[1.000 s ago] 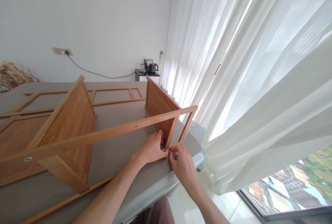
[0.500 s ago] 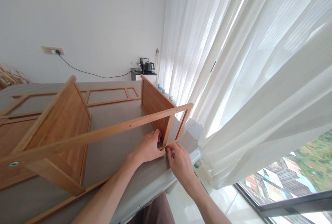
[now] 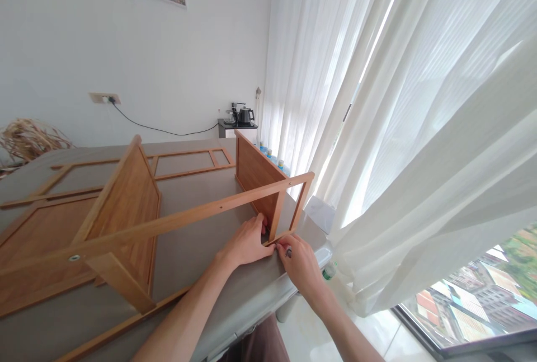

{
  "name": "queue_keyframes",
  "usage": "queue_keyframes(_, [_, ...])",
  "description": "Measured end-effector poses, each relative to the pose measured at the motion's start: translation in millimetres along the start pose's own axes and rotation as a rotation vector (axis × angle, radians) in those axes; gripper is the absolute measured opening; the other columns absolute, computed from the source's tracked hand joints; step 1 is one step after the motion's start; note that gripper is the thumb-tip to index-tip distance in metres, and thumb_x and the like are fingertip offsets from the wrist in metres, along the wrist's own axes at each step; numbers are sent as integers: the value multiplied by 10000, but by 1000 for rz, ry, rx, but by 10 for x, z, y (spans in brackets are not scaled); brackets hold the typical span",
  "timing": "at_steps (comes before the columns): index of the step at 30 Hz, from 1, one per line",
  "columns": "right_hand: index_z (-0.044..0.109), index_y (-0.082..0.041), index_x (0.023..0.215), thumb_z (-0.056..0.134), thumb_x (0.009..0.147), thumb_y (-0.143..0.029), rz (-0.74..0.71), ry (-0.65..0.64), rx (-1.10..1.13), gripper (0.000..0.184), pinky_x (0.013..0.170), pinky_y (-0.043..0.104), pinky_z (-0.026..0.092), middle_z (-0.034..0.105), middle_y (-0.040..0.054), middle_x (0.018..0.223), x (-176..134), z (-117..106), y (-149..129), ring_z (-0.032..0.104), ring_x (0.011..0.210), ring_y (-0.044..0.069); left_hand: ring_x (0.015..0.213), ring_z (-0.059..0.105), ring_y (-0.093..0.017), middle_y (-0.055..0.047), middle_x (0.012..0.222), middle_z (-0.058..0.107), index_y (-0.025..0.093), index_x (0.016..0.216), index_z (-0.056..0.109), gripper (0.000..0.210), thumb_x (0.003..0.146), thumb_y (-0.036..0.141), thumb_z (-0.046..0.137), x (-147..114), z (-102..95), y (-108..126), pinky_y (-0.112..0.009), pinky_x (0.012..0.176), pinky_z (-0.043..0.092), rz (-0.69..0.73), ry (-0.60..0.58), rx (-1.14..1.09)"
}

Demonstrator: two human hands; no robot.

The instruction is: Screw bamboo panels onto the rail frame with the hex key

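Note:
A wooden shelf frame (image 3: 184,223) lies on its side, with two upright shelf boards (image 3: 259,174) joined to its long rails. At the lower corner of the right-hand board, my left hand (image 3: 248,241) is closed around the wood, its fingertips partly behind the board. Close beside it, my right hand (image 3: 300,261) is pinched against the lower rail from outside. A small greyish thing shows at the right hand's fingers, but I cannot make out what it is. The joint between both hands is mostly covered by fingers.
The grey-covered table (image 3: 193,191) also bears a flat wooden frame (image 3: 184,174) and a flat wooden panel (image 3: 46,239). White curtains (image 3: 377,127) hang close on the right. A kettle (image 3: 246,115) stands at the back, and bottles (image 3: 280,165) stand beyond the table's edge.
The view has tilted up and shifted a little left, so more of the wall picture shows. Both hands stay at the same corner of the frame.

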State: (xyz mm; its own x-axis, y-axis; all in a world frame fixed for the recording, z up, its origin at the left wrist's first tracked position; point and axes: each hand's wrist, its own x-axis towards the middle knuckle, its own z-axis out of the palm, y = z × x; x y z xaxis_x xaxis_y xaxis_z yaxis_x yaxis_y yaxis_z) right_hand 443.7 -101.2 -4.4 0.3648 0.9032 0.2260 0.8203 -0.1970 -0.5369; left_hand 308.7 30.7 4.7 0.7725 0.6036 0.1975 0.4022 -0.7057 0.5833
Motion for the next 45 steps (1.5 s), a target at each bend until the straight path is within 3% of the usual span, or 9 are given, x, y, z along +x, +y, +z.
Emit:
queue_keyframes(12, [693, -248, 875, 438, 949, -227, -59, -40, 28, 266, 731, 272, 445, 669, 16, 876, -12, -37, 46, 645, 813, 168, 892, 644, -269, -59, 932, 649, 235, 992, 494, 427, 694, 419, 740, 7, 23, 7, -340, 737, 483, -19, -4, -5])
queue_keyframes(18, [598, -225, 865, 543, 897, -286, 20, -66, -9, 88, 592, 275, 386, 602, -32, 646, -58, -228, 96, 578, 625, 167, 906, 653, -277, -60, 946, 660, 237, 1016, 505, 432, 700, 415, 738, -4, 11, 25, -350, 750, 490, -32, -12, -12])
queue_keyframes(24, [582, -225, 957, 323, 981, -207, -134, -134, -3, 261, 732, 298, 464, 664, 27, 914, -55, -412, 88, 642, 865, 179, 899, 654, -286, -61, 942, 662, 239, 984, 507, 419, 689, 409, 749, -7, 5, 28, -362, 744, 495, -40, -3, -17])
queue_keyframes(30, [492, -264, 1198, 365, 991, -181, -212, -196, 166, 256, 771, 288, 478, 719, -6, 971, -62, -413, 123, 682, 930, 173, 909, 661, -282, -64, 949, 669, 240, 1017, 514, 438, 688, 404, 752, -3, -2, 32, -348, 740, 492, -39, -18, -32])
queue_keyframes(34, [570, -262, 1029, 440, 998, -248, -204, -176, 98, 134, 717, 277, 459, 720, -19, 916, -59, -404, 178, 677, 869, 175, 890, 658, -273, -56, 941, 666, 245, 1014, 511, 422, 701, 408, 742, -6, -5, 28, -343, 727, 490, -29, -12, -47])
queue_keyframes(37, [645, -254, 916, 470, 982, -247, -231, -160, -4, 187, 752, 292, 457, 698, -8, 862, -29, -393, 198, 648, 830, 178, 877, 651, -269, -51, 929, 660, 241, 999, 508, 423, 691, 407, 748, -6, -3, 27, -340, 718, 485, -31, -6, -48])
queue_keyframes(45, [688, -251, 875, 515, 899, -176, -181, -129, 57, 189, 813, 320, 463, 681, -6, 876, -16, -315, 189, 611, 806, 168, 887, 649, -268, -55, 937, 654, 234, 979, 506, 413, 688, 397, 749, 1, -2, 23, -336, 734, 465, -55, -18, -52])
